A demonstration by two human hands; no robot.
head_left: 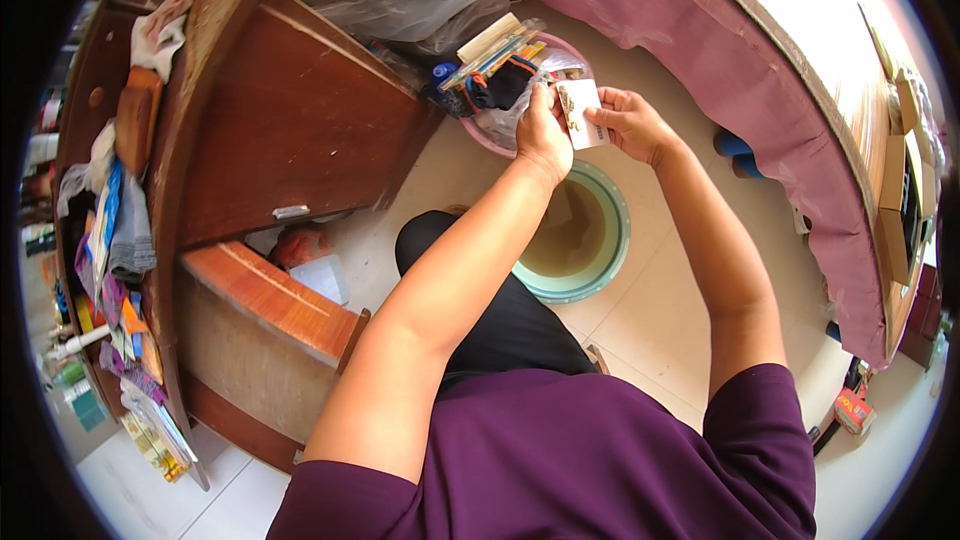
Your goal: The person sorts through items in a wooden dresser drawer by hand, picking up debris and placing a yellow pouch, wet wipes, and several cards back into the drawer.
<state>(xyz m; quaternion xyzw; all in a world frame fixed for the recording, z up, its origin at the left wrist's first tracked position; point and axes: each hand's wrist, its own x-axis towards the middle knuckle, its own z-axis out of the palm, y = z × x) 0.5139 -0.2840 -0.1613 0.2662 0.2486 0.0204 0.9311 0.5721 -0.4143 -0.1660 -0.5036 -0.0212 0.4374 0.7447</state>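
Observation:
Both arms reach forward over the floor. My left hand (545, 135) grips the left edge of a small white card (588, 130) with a dark and gold picture on it. From the right, my right hand (632, 123) pinches the same card, its thumb lying on the face. I cannot tell whether it is one sheet or a folded one. Just beyond the hands stands a pink basin (487, 140) filled with books (497, 48), a dark cloth (502, 86) with orange trim and clear plastic. Below the hands is a pale green basin (622, 240) of murky water (568, 230).
On the left stands a brown wooden cabinet (290, 120) with a pulled-out drawer (275, 295) and cluttered shelves. A bed or table with a pink skirt (720, 70) curves along the right, blue slippers (738, 152) under it. Plastic bags (420, 10) lie at the back.

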